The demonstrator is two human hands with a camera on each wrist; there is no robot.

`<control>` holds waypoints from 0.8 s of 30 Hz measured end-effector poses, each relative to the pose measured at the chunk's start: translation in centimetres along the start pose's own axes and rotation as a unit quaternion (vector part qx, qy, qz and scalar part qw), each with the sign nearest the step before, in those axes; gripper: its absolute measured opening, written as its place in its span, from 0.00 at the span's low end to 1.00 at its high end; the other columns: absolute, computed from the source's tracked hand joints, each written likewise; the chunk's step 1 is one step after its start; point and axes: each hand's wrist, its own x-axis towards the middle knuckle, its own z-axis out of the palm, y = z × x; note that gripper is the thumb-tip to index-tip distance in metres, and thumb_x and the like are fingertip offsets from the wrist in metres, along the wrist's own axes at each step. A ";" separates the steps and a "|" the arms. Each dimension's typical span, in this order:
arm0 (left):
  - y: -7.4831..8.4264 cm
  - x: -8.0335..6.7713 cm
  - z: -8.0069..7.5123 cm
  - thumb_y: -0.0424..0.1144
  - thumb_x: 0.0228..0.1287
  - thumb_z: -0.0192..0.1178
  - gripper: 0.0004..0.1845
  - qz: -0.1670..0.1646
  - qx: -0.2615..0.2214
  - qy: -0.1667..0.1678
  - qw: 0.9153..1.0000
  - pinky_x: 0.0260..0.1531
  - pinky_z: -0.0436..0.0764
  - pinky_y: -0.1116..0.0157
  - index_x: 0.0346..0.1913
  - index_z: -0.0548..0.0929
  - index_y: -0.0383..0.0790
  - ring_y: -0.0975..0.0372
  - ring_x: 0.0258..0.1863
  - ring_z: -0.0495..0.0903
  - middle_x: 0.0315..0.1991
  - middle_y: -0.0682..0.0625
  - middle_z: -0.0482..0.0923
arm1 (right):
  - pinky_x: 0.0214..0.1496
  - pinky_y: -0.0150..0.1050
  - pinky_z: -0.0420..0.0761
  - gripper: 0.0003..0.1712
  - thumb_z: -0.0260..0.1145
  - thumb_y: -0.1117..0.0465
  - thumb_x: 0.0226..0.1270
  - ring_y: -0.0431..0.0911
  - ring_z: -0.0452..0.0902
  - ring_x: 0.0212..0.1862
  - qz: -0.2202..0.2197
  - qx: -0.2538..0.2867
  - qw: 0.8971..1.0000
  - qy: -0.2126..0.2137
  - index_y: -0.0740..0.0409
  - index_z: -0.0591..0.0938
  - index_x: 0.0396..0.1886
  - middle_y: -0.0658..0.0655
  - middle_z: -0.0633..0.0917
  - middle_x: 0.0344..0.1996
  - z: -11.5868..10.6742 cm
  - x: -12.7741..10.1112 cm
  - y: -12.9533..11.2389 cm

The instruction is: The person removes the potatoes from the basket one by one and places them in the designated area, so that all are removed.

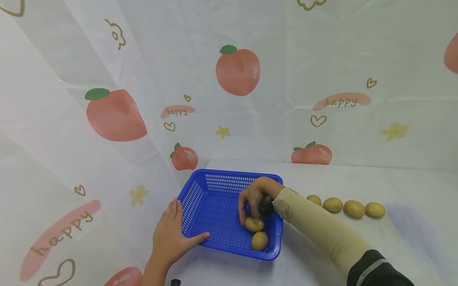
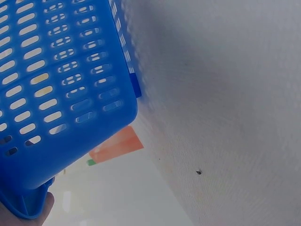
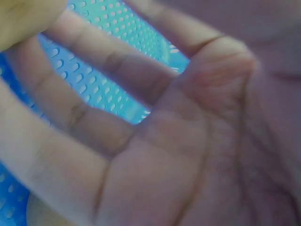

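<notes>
A blue plastic basket (image 1: 222,210) with slotted walls sits on the white table. My left hand (image 1: 175,228) rests against its near left corner, fingers straight along the outside of the left rim and thumb over the near rim. The left wrist view shows the basket's outer wall (image 2: 51,89) from low down. Inside the basket, at its right side, my right hand (image 1: 255,198) pinches a yellow potato (image 1: 254,225) with its fingertips. Another potato (image 1: 259,241) lies just in front of it. In the right wrist view the fingers (image 3: 89,108) curve toward a potato (image 3: 28,19).
Several potatoes (image 1: 354,209) stand in a row on the white tabletop (image 1: 358,246), right of the basket; my right forearm (image 1: 322,232) passes in front of the row's left end. A white cloth (image 1: 272,119) printed with peaches hangs behind and at the left.
</notes>
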 end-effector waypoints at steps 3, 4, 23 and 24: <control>0.0 0.0 0.0 0.88 0.44 0.61 0.80 0.001 -0.002 0.001 1.000 0.83 0.57 0.39 0.84 0.52 0.26 0.38 0.85 0.52 0.85 0.32 0.49 | 0.46 0.30 0.87 0.24 0.79 0.74 0.58 0.37 0.84 0.45 -0.018 -0.003 1.000 0.024 0.50 0.93 0.52 0.43 0.91 0.46 -0.1 -0.3 -0.2; 0.0 0.0 0.0 0.88 0.44 0.62 0.80 0.001 -0.003 0.002 1.000 0.83 0.57 0.39 0.84 0.52 0.26 0.39 0.85 0.52 0.85 0.32 0.49 | 0.46 0.31 0.88 0.24 0.79 0.74 0.58 0.37 0.84 0.46 -0.025 0.003 0.999 0.030 0.50 0.93 0.52 0.43 0.90 0.47 -0.1 -0.4 -0.3; 0.0 -0.1 -0.3 0.87 0.44 0.63 0.79 0.013 -0.006 0.011 1.000 0.82 0.59 0.38 0.82 0.54 0.24 0.37 0.84 0.54 0.84 0.30 0.51 | 0.75 0.51 0.78 0.24 0.78 0.69 0.64 0.54 0.81 0.66 -0.287 0.026 0.906 0.310 0.59 0.87 0.61 0.59 0.87 0.59 0.3 -9.4 -0.5; 0.0 -0.2 -0.3 0.87 0.44 0.63 0.79 0.013 -0.006 0.011 1.000 0.82 0.59 0.38 0.82 0.54 0.24 0.37 0.84 0.54 0.84 0.30 0.51 | 0.75 0.50 0.79 0.24 0.78 0.69 0.64 0.54 0.82 0.66 -0.287 0.028 0.901 0.325 0.60 0.86 0.61 0.59 0.87 0.59 0.5 -10.2 -0.2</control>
